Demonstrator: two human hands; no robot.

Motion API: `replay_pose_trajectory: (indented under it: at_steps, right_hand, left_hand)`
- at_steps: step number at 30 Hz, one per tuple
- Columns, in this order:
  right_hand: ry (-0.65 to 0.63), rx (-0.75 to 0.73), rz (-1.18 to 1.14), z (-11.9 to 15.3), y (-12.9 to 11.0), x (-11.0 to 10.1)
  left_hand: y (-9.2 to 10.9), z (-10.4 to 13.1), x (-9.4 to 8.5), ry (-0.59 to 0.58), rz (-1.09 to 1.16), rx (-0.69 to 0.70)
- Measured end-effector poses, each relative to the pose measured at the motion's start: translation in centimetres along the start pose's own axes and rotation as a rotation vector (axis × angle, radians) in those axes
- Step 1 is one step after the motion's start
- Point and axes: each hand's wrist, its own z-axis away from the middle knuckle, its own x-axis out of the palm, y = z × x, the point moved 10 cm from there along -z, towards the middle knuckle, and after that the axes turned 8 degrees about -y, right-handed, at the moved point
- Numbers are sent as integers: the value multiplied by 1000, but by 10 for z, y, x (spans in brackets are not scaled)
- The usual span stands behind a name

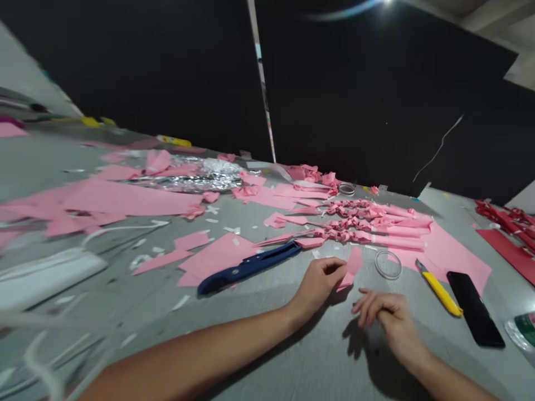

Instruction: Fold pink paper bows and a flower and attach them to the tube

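Observation:
Between the thumb and fingers of my left hand (pixel 321 284) is a small pink paper piece (pixel 354 262), folded and standing up from the grip. To its right my right hand (pixel 388 320) hovers over the grey table (pixel 313 356), fingers apart and a little curled, with nothing in them. Just beyond the hands lie several pink paper braids (pixel 346 231), with rolled ends toward the right. A roll of clear tape (pixel 388 264) rests beyond my right hand. Left of my left hand lies a dark blue long-handled tool (pixel 251 268), its exact kind unclear.
A yellow utility knife (pixel 443 294) and a black phone (pixel 475 309) lie at the right, near a bottle (pixel 524 329). Pink paper sheets (pixel 134 197) and silver foil (pixel 209 174) cover the left and back. Red paper (pixel 507 253) sits far right. A dark wall (pixel 355 100) rises behind.

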Motion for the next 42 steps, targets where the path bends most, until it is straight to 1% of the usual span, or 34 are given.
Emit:
replay_pose_trajectory:
  at_steps: [2,4,6,8,9,11,12,15,18,21,25,28,31,34,38,42]
  right_hand:
    - [121,18,45,0,4,-16]
    - [176,46,94,-2,8,-27]
    - [174,63,150,-7,11,-33]
    - [144,64,218,-11,12,-34]
    - [125,60,255,-13,12,-34]
    - [78,48,331,-14,15,-31]
    - [54,44,367,-14,17,-29]
    - [-13,25,452,-12,25,-24]
    - [-68,-17,503,-10,30,-19]
    - [-104,-39,530,-9,31,-15]
    - [-124,-38,546,-9,25,-11]
    - [-143,-53,559,-9,18,-5]
    - [-215,-63,589,-8,15,4]
    - [-281,-67,757,-6,15,11]
    - [-325,-75,1002,-6,16,15]
    - [-381,-141,1082,-5,14,22]
  left_hand:
    - [9,4,4,-28,-80,57]
    - [20,10,10,-81,-174,127]
    - [29,17,18,-167,-280,212]
    - [33,24,32,-282,-525,332]
    - [31,27,39,-333,-666,385]
    - [20,29,47,-405,-903,451]
    - [14,28,49,-427,-966,460]
    - [0,24,51,-488,-1040,473]
    - [-8,21,55,-537,-1100,485]
    - [-13,20,53,-547,-1137,457]
    - [-11,23,52,-560,-1176,429]
    - [-4,29,58,-613,-1252,443]
    - [-2,34,64,-675,-1384,461]
    - [-4,34,65,-689,-1480,467]
    - [-8,32,61,-680,-1484,463]
    - [-8,31,62,-701,-1494,443]
